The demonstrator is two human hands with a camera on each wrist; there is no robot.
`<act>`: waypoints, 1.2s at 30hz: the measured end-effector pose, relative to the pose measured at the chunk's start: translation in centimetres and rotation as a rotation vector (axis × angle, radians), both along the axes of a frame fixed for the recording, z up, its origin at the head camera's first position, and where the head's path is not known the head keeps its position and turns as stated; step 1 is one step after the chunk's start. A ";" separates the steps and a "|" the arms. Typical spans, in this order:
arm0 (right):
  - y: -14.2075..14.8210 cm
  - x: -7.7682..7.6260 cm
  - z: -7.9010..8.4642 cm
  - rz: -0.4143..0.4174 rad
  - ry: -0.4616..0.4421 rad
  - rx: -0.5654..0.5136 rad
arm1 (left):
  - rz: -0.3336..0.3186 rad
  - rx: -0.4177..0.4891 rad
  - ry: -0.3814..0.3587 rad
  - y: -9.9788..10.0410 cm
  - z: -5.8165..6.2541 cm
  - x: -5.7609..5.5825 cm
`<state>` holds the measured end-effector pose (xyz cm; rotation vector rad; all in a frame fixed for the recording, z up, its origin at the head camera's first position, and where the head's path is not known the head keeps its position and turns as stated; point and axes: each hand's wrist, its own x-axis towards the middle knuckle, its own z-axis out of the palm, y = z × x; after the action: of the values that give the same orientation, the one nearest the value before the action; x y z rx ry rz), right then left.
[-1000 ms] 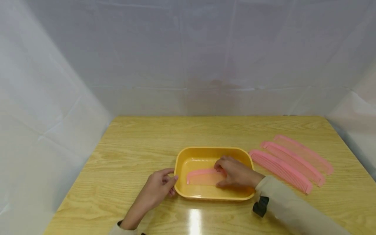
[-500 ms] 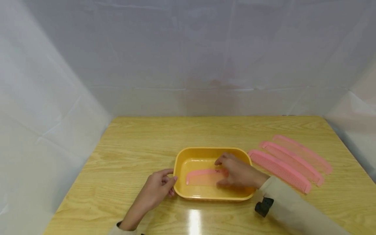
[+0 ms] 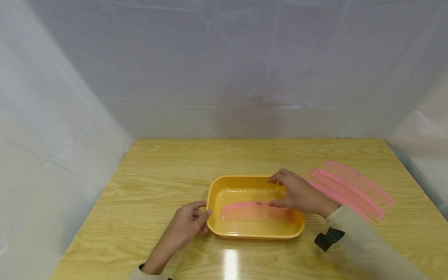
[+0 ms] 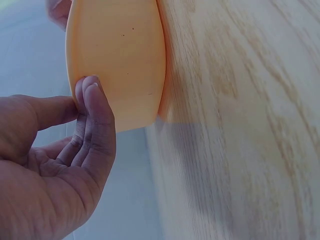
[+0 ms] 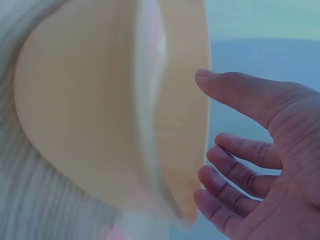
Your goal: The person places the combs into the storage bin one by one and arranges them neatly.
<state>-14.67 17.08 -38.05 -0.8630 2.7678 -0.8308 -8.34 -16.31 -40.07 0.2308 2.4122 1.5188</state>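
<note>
A pink comb (image 3: 241, 212) lies flat inside the yellow plastic tub (image 3: 224, 234), its teeth toward the front. At the tub's left end my left hand (image 3: 189, 225) pinches the rim between thumb and fingers; in the left wrist view the fingers (image 4: 100, 130) press the outer wall. Over the tub's right side hovers my right hand (image 3: 301, 194), fingers apart and relaxed, holding nothing. The right wrist view shows that hand's spread thumb and fingers (image 5: 240, 150) above the tub rim (image 5: 145, 100).
Several more pink combs (image 3: 350, 190) lie side by side at a slant on the wooden table (image 3: 168, 163), right of the tub. The right forearm overlaps the nearest one. Pale sheeting (image 3: 245, 70) stands behind the table and along both sides.
My right hand has let go of the comb in the tub and risen up and to the right, uncovering its right end. The left hand stays on the rim.
</note>
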 end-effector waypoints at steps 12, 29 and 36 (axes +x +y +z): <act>2.9 -0.1 1.6 -0.104 -0.019 -0.032 | 0.001 -0.005 0.002 0.1 0.1 0.0; 7.1 0.1 1.7 -0.209 -0.038 -0.030 | 0.011 -0.011 -0.008 0.1 0.0 0.0; 8.7 0.3 1.1 -0.238 -0.040 -0.035 | 0.001 -0.023 -0.005 0.0 0.0 0.1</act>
<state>-14.35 25.75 -36.98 -0.5217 2.8657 -0.9244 -8.27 -16.30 -40.09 0.2205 2.4248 1.4894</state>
